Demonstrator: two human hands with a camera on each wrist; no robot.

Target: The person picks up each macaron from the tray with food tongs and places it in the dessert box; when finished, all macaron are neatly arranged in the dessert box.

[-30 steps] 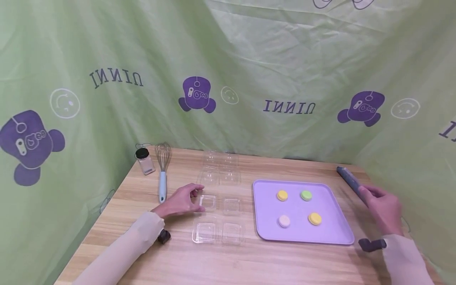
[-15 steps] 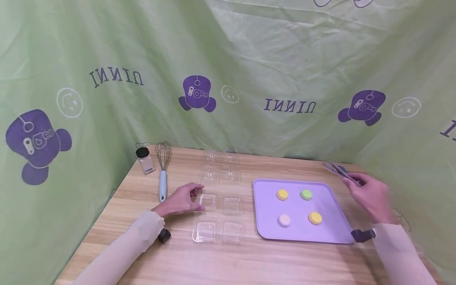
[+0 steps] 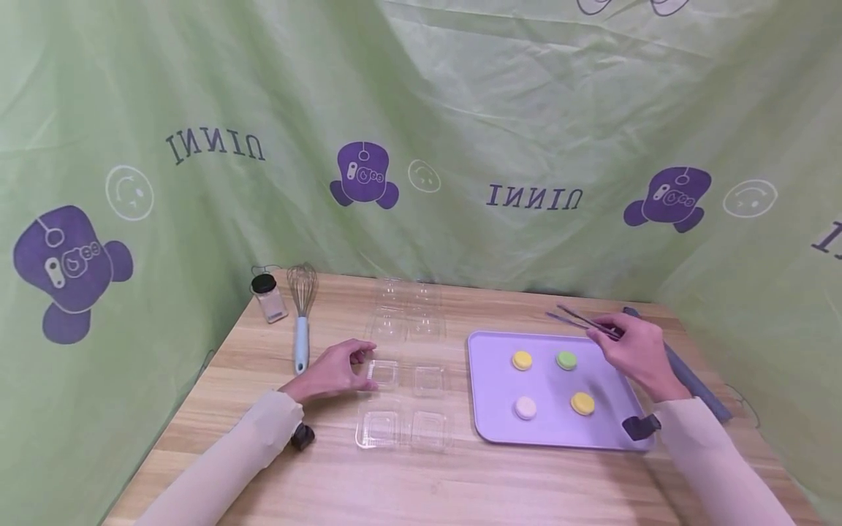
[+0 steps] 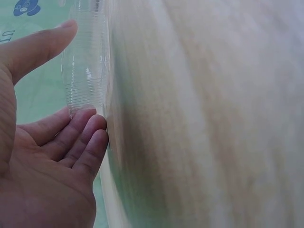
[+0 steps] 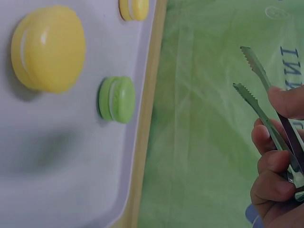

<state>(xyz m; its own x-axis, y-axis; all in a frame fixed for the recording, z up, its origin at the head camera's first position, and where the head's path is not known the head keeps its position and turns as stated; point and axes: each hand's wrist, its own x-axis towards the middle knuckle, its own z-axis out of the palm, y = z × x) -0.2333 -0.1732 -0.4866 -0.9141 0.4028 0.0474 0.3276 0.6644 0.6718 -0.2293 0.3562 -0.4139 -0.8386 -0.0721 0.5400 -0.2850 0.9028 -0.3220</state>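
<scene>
My right hand (image 3: 634,352) grips a pair of metal tongs (image 3: 582,321) over the back right part of the lilac tray (image 3: 546,431). In the right wrist view the tongs' toothed tips (image 5: 251,61) stand apart with nothing between them. On the tray lie a green macaron (image 3: 566,360), a yellow macaron (image 3: 522,360), another yellow macaron (image 3: 582,403) and a pale pink macaron (image 3: 525,408). My left hand (image 3: 332,370) rests beside the clear plastic container (image 3: 429,380), thumb and fingers spread apart. Its fingertips appear to touch the container's side (image 4: 85,71).
Behind the left hand stand more clear plastic containers (image 3: 408,325). A whisk (image 3: 301,329) with a light blue handle and a black-lidded jar (image 3: 268,298) are at the back left. A dark blue-grey rod (image 3: 697,387) lies right of the tray. Green cloth (image 3: 460,241) hangs behind the table.
My right hand has moved left from the dark rod to above the tray's back edge, bringing the tongs, visible in it since half a second ago. The left hand has stayed put.
</scene>
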